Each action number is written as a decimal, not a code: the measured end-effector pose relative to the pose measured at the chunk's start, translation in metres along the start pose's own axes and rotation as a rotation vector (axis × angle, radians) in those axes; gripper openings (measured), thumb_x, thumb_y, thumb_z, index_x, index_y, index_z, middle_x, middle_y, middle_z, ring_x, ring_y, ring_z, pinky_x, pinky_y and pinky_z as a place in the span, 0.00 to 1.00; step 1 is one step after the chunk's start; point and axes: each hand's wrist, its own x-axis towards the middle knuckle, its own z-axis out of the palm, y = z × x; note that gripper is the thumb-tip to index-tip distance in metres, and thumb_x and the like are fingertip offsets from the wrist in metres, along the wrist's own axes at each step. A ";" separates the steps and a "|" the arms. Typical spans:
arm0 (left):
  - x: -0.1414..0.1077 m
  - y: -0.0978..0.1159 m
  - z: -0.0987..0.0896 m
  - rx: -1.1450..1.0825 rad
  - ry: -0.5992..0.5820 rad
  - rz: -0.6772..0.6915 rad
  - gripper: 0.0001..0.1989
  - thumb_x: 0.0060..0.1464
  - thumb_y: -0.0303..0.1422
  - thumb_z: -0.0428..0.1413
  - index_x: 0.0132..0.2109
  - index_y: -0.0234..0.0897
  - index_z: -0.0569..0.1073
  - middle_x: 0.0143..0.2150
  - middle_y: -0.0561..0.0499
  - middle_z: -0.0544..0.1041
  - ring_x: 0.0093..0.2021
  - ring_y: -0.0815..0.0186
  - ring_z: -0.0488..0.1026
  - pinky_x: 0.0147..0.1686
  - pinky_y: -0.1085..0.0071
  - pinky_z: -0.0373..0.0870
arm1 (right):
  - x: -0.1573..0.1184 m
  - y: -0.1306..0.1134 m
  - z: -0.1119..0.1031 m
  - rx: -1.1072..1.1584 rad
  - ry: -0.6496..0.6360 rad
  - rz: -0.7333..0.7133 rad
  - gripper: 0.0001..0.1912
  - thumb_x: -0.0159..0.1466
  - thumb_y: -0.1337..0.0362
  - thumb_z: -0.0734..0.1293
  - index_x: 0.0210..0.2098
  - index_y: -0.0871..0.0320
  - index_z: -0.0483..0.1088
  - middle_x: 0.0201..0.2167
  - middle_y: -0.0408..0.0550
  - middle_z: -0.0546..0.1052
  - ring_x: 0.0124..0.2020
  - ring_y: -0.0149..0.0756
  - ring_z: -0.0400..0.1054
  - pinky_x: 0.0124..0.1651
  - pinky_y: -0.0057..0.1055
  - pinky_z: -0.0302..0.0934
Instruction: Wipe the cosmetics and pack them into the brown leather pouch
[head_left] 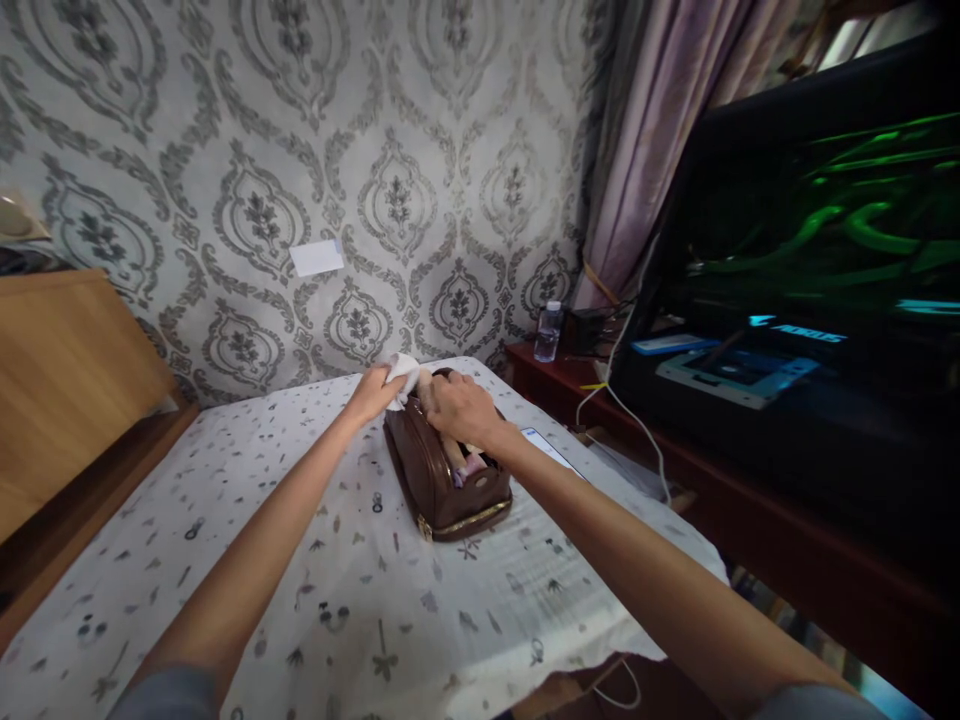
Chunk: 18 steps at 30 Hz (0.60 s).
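Bag (420, 458), glossy brown, gold zipper (471, 522)

Soft, muted indoor light, with the white printed sheet (337, 590) and the far wallpaper (397, 200) palest. A bright strip shows at the far upper right, past the mauve curtain (637, 150). The right side falls nearly black around a large screen (750, 270) with glowing green streaks and smeared blue lettering. Faint sheen marks the brown bag (411, 440); the left hand (371, 393) and right hand (461, 405) look slightly soft. Wide-angle distortion stretches the near forearms (270, 540) and slants the outer edges.
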 end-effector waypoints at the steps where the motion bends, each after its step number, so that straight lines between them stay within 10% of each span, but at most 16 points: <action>1: 0.008 -0.001 0.003 0.027 -0.050 -0.014 0.07 0.49 0.34 0.55 0.30 0.36 0.75 0.29 0.49 0.77 0.37 0.58 0.75 0.42 0.68 0.71 | 0.002 0.001 0.001 0.003 0.000 -0.010 0.24 0.66 0.64 0.62 0.61 0.63 0.65 0.59 0.65 0.71 0.61 0.56 0.65 0.58 0.45 0.62; 9: 0.040 -0.008 0.014 0.248 -0.225 -0.029 0.05 0.48 0.30 0.55 0.25 0.38 0.70 0.25 0.51 0.75 0.32 0.59 0.74 0.35 0.70 0.68 | 0.033 0.009 0.007 0.073 -0.084 -0.094 0.21 0.71 0.64 0.56 0.61 0.61 0.64 0.60 0.61 0.72 0.59 0.53 0.67 0.58 0.47 0.63; 18: 0.035 -0.013 0.021 0.200 -0.148 0.015 0.10 0.47 0.31 0.58 0.22 0.40 0.67 0.26 0.48 0.76 0.43 0.54 0.76 0.46 0.69 0.68 | 0.044 0.017 0.020 0.107 -0.111 -0.130 0.15 0.67 0.64 0.62 0.49 0.61 0.75 0.59 0.63 0.73 0.61 0.59 0.64 0.57 0.51 0.63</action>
